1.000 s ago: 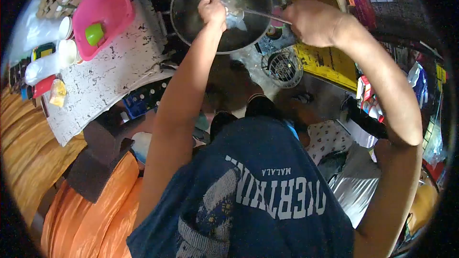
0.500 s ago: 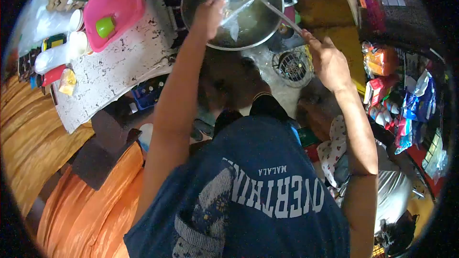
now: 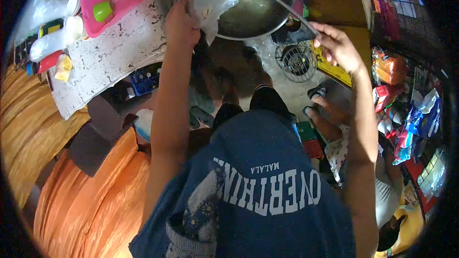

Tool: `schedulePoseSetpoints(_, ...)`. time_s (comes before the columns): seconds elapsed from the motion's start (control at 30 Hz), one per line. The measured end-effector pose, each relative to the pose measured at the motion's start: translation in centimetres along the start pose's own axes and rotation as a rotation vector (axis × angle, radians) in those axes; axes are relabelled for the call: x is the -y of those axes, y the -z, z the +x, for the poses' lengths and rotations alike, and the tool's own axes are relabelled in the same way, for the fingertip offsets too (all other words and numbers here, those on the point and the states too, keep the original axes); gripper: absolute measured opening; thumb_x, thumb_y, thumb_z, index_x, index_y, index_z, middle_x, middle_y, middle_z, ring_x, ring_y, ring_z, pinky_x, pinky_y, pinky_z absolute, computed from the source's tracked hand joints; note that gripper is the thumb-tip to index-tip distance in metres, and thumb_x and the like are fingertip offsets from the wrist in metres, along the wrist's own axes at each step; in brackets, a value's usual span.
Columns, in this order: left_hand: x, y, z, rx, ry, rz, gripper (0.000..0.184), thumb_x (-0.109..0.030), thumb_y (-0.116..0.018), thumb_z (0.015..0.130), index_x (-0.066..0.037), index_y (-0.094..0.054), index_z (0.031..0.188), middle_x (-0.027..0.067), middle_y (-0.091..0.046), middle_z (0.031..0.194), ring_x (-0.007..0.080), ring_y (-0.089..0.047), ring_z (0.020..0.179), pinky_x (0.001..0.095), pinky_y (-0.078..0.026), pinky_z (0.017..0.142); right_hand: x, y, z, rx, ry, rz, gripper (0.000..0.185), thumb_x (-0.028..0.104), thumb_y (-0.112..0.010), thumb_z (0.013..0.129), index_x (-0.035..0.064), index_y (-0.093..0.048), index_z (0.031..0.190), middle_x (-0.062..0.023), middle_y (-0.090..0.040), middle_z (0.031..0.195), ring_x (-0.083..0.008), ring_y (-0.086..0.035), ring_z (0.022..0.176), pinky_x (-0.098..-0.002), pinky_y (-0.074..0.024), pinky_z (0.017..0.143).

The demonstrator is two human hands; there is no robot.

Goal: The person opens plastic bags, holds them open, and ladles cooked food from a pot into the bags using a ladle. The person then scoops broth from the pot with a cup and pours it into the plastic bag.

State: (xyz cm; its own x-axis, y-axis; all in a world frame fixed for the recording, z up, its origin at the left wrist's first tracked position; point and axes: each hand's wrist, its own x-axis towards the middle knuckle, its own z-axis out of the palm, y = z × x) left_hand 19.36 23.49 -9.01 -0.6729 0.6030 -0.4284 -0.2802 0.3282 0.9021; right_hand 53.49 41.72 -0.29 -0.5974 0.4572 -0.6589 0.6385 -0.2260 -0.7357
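Note:
My left hand is closed on the top of a clear plastic bag that hangs at the left rim of a large metal pot. Something pale shows inside the bag, too blurred to name. My right hand grips the long handle of a ladle. The ladle's bright round bowl sits over the cloudy liquid in the pot, to the right of the bag and apart from it.
A pink basin with a green cup stands on a worn white table at left. Below the pot is a round wire grille. Another person's leg shows at right, near packaged goods.
The bag has moved left from over the pot's middle to its rim. The ladle has separated from the bag, and my right hand has shifted slightly right.

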Motion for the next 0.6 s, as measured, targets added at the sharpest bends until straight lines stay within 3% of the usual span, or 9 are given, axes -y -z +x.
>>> schedulePoseSetpoints(0.1, -0.3, 1.0, -3.2, -0.133, -0.236, 0.504, 0.027, -0.02, -0.053, 0.09, -0.004, -0.059, 0.11, 0.0099, -0.061, 0.106, 0.0213, -0.059, 0.096, 0.0345, -0.051, 0.078, 0.4, 0.5, 4.4, 0.015, -0.154, -0.334, 0.04, 0.018, -0.048, 0.094, 0.0058, -0.048, 0.132, 0.0009, -0.057, 0.083, -0.004, -0.045, 0.046, -0.0187, -0.0355, 0.036)
schedulePoseSetpoints(0.17, 1.6, 2.6, -3.2, -0.047, 0.1, -0.458, 0.028, -0.024, -0.049, 0.092, -0.002, -0.059, 0.107, 0.0092, -0.06, 0.102, 0.0185, -0.058, 0.092, 0.0328, -0.051, 0.075, -0.1, 0.5, 9.2, 0.106, -0.311, -0.707, 0.04, 0.018, -0.049, 0.091, 0.0038, -0.05, 0.129, -0.0063, -0.062, 0.085, -0.0122, -0.056, 0.052, -0.0258, -0.0422, 0.04)
schedulePoseSetpoints(0.2, 1.4, 2.7, -4.2, -0.043, 0.101, -0.462, 0.028, -0.024, -0.049, 0.092, -0.002, -0.059, 0.107, 0.0092, -0.06, 0.102, 0.0185, -0.058, 0.092, 0.0328, -0.051, 0.075, -0.6, -0.4, 11.7, 0.152, -0.382, -0.895, 0.039, 0.016, -0.048, 0.089, 0.0025, -0.052, 0.126, -0.0116, -0.066, 0.087, -0.0188, -0.063, 0.057, -0.0314, -0.0472, 0.045)
schedulePoseSetpoints(0.27, 0.9, 2.8, -7.8, -0.134, 0.271, -0.507, 0.03, -0.026, -0.046, 0.095, 0.0, -0.058, 0.104, 0.0087, -0.059, 0.099, 0.0169, -0.057, 0.091, 0.0314, -0.05, 0.075, -3.4, -2.2, 16.9, 0.168, -0.063, -1.266, 0.033, 0.012, -0.048, 0.084, 0.0001, -0.061, 0.112, -0.0206, -0.068, 0.093, -0.0313, -0.068, 0.075, -0.0413, -0.0524, 0.06)
schedulePoseSetpoints(0.33, 2.8, 3.4, -10.2, -0.113, 0.175, -0.476, 0.03, -0.026, -0.045, 0.096, 0.0, -0.058, 0.104, 0.0084, -0.059, 0.099, 0.0167, -0.057, 0.09, 0.0304, -0.049, 0.076, 1.7, -6.3, 15.4, 0.102, -0.058, -1.389, 0.026, 0.013, -0.05, 0.081, -0.0015, -0.067, 0.096, -0.0233, -0.067, 0.095, -0.0368, -0.066, 0.085, -0.0442, -0.052, 0.07)
schedulePoseSetpoints(0.37, 3.6, 3.7, -11.5, -0.097, 0.081, -0.438, 0.03, -0.026, -0.044, 0.097, 0.0, -0.058, 0.104, 0.0081, -0.059, 0.099, 0.0165, -0.058, 0.089, 0.0293, -0.049, 0.076, 1.1, -6.8, 16.4, 0.104, -0.06, -1.397, 0.026, 0.013, -0.05, 0.081, -0.0015, -0.067, 0.096, -0.0233, -0.067, 0.095, -0.0368, -0.066, 0.085, -0.0442, -0.052, 0.07)
schedulePoseSetpoints(0.4, 3.6, 3.8, -12.8, -0.101, 0.084, -0.447, 0.03, -0.026, -0.044, 0.097, 0.0, -0.058, 0.104, 0.0081, -0.059, 0.099, 0.0165, -0.058, 0.089, 0.0293, -0.049, 0.076, -0.2, -7.5, 18.4, 0.114, 0.073, -1.455, 0.024, 0.014, -0.051, 0.08, -0.0008, -0.067, 0.091, -0.0216, -0.067, 0.093, -0.0344, -0.067, 0.083, -0.0425, -0.0527, 0.069)
schedulePoseSetpoints(0.43, 3.4, 3.8, -14.1, -0.126, 0.029, -0.161, 0.03, -0.026, -0.044, 0.097, 0.0, -0.057, 0.105, 0.0082, -0.059, 0.099, 0.0164, -0.058, 0.089, 0.0288, -0.048, 0.077, -1.6, -8.1, 20.3, 0.125, 0.209, -1.509, 0.022, 0.015, -0.053, 0.079, -0.0001, -0.068, 0.086, -0.0199, -0.068, 0.091, -0.032, -0.067, 0.08, -0.0407, -0.0534, 0.068)
schedulePoseSetpoints(0.6, 5.9, 4.8, -16.3, -0.146, 0.137, -0.143, 0.026, -0.024, -0.044, 0.097, -0.002, -0.056, 0.103, 0.0084, -0.06, 0.098, 0.0177, -0.059, 0.088, 0.0307, -0.05, 0.078, -5.5, -11.2, 25.7, 0.065, 0.061, -1.076, 0.02, 0.02, -0.057, 0.08, 0.0075, -0.067, 0.092, -0.0107, -0.068, 0.079, -0.0209, -0.067, 0.069, -0.034, -0.0542, 0.055)
